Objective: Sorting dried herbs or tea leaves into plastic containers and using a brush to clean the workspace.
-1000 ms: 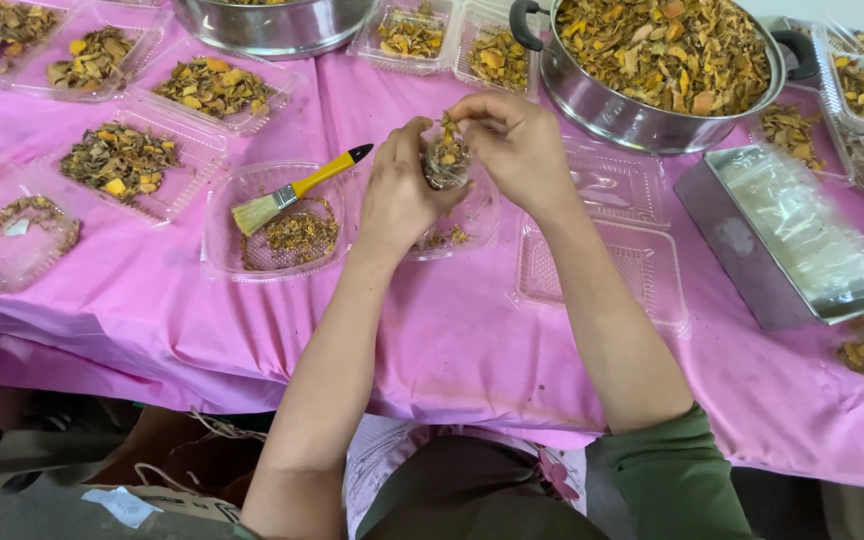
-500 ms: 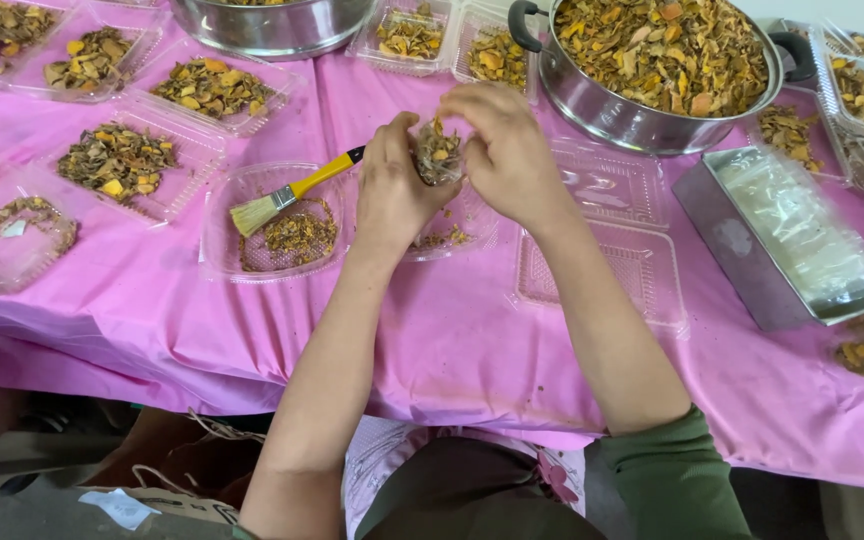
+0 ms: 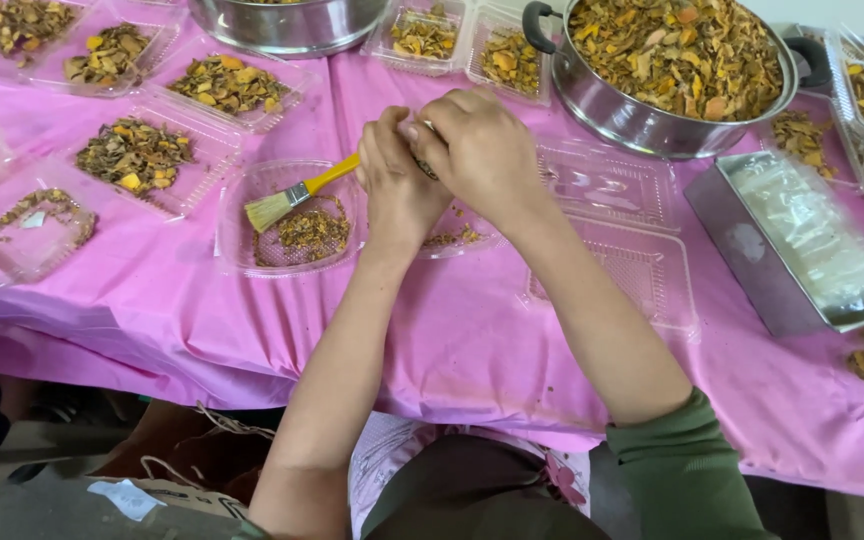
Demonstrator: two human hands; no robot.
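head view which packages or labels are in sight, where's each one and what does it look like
Clear plastic trays: filled with dried yellow-brown pieces, upper left of the pink table.
Empty clear trays: right of the hands, ribbed and see-through.
Stack of clear bags: in a steel rectangular tin at right.
White label: small patch on grey material, bottom left; its print is too small to tell.
No signs or screens.

This looks like a small food-packing workplace: a counter (image 3: 202, 330) under pink cloth carries many clear plastic trays (image 3: 132, 160) of dried herb pieces and big steel pots (image 3: 652, 115) full of them.
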